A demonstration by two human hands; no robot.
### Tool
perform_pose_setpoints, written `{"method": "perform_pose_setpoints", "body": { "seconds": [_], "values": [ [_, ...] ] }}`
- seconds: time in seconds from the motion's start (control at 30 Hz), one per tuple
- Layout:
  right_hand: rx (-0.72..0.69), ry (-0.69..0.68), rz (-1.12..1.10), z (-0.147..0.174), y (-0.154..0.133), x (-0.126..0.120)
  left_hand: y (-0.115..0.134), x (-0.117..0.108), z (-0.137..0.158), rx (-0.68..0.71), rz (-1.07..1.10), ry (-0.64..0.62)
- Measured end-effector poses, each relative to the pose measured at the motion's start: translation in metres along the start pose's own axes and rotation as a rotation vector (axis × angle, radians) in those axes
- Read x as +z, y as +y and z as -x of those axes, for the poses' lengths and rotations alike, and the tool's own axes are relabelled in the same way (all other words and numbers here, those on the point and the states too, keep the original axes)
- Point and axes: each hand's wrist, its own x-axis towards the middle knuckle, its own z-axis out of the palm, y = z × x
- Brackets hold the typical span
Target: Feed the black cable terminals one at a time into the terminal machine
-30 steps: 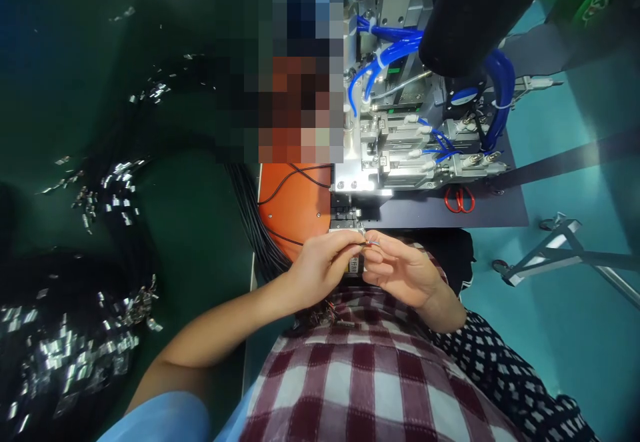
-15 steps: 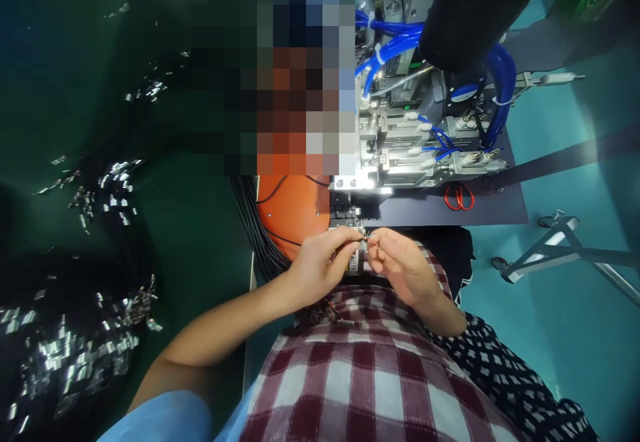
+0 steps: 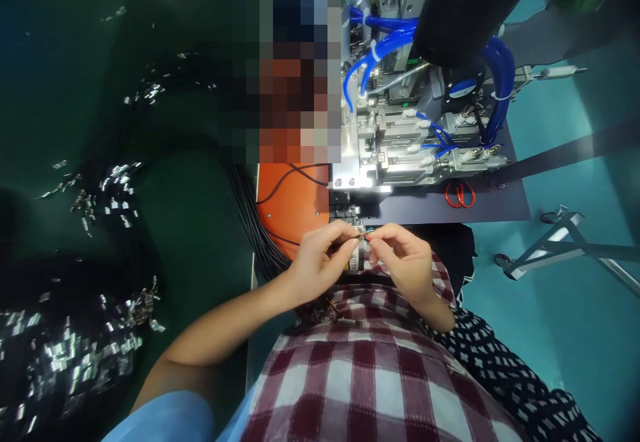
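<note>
My left hand (image 3: 325, 259) pinches the end of a thin black cable between thumb and index finger. Fine coloured wires (image 3: 369, 232), among them red and green ones, fan out from the cable's end. They run into the fingertips of my right hand (image 3: 405, 255), which is closed on them. Both hands meet in front of my chest, their fingertips almost touching. Just below them is a small metal box with a printed label (image 3: 355, 259). A bundle of black cables (image 3: 250, 219) hangs over the edge of the orange plate (image 3: 290, 192), to the left of my hands.
A machine with metal cylinders (image 3: 410, 169) and blue air hoses (image 3: 395, 42) stands ahead on the right. Red-handled scissors (image 3: 460, 195) lie on its dark base. Piles of black cables with shiny ends (image 3: 70, 355) cover the dark green table (image 3: 200, 229). Another person, blurred, sits beyond the orange plate.
My right hand's fingers have closed in on the wire ends, and the coloured wires now show spread apart. My left hand has stayed nearly in place.
</note>
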Motion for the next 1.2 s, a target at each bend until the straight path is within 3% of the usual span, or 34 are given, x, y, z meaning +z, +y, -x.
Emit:
{"method": "perform_pose_setpoints", "body": {
  "seconds": [0.17,0.37,0.63,0.83,0.97,1.2],
  "values": [
    [-0.053,-0.042,0.072,0.001,-0.003,0.002,0.006,0.003,-0.002,-0.122,0.172,-0.019],
    [-0.078,-0.013,0.148,0.004,-0.005,0.007,0.014,0.01,-0.01,-0.104,0.344,0.118],
    [0.044,-0.052,0.049,0.003,-0.006,0.011,0.008,0.006,-0.018,-0.224,0.529,0.096],
    [0.123,-0.048,-0.025,0.003,-0.007,0.009,0.009,-0.002,-0.017,-0.332,0.455,0.013],
    [0.123,-0.033,-0.002,0.003,-0.008,0.007,0.01,-0.004,-0.014,-0.315,0.332,0.016],
    [0.055,0.027,0.066,0.003,-0.002,0.017,0.004,0.004,-0.015,-0.398,0.545,0.069]
  ]
}}
